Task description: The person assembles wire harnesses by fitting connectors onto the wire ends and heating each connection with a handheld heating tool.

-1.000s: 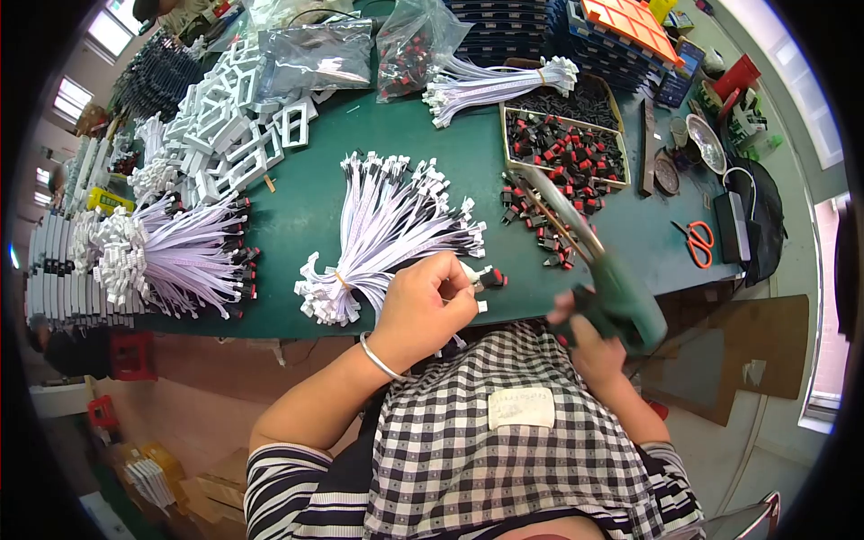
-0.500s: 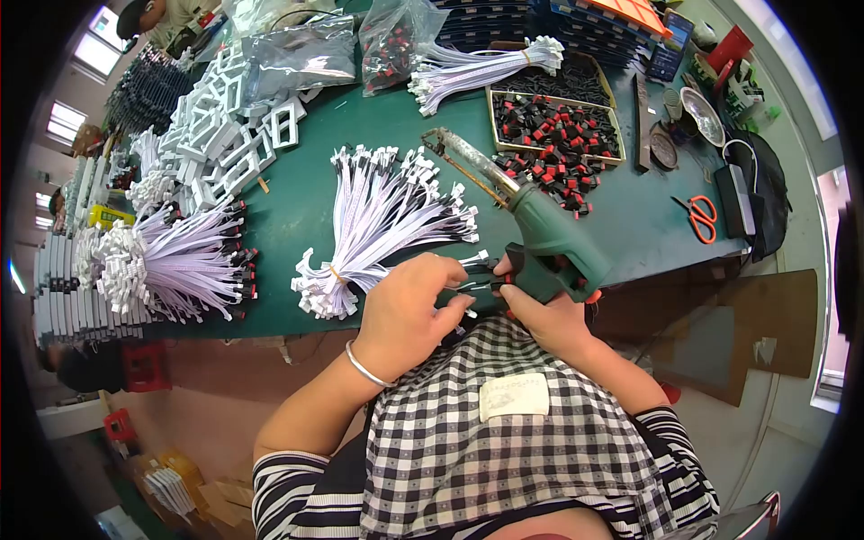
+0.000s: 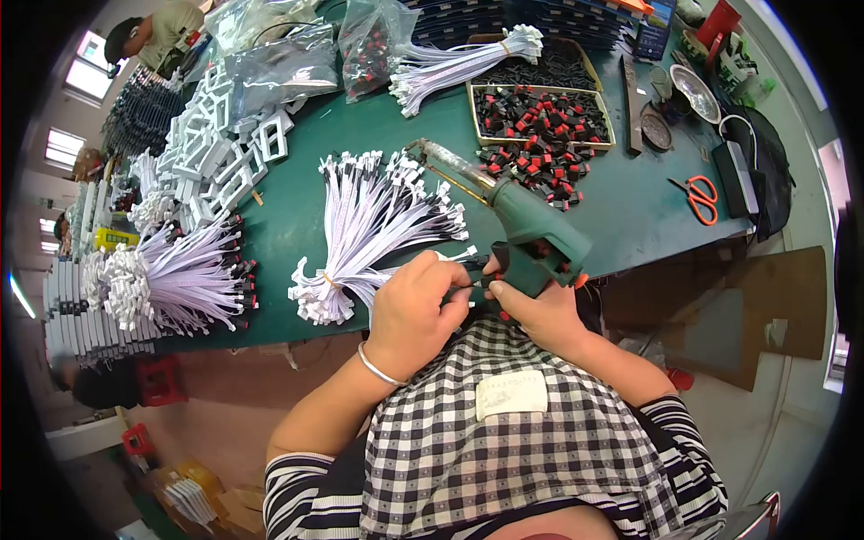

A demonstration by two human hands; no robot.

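My left hand [image 3: 416, 304] is closed in a pinch, thumb against fingers, on the end of a thin white cable, mostly covered by the fingers. Just to its right, my right hand [image 3: 540, 315] pinches a small red-and-black rocker switch, and the hands nearly touch. Close against the right hand is a green pistol-shaped tool [image 3: 540, 225] with a long metal barrel pointing up and left; whether any fingers wrap its handle I cannot tell. Left of the hands lies a banded bundle of flat white cables [image 3: 360, 238], fanned out with black sleeves at its far ends.
Another cable bundle [image 3: 184, 274] lies left, by white frames [image 3: 211, 153]. A box of red-and-black switches [image 3: 540, 117] stands beyond the tool, loose ones spilled before it. Orange-handled scissors [image 3: 700, 200] lie right on the green table [image 3: 630, 216]. A person [image 3: 166, 40] is at far left.
The whole view has shifted and turned slightly. My hands have drawn a little closer together, and the wire ends between them are now more covered by the fingers.
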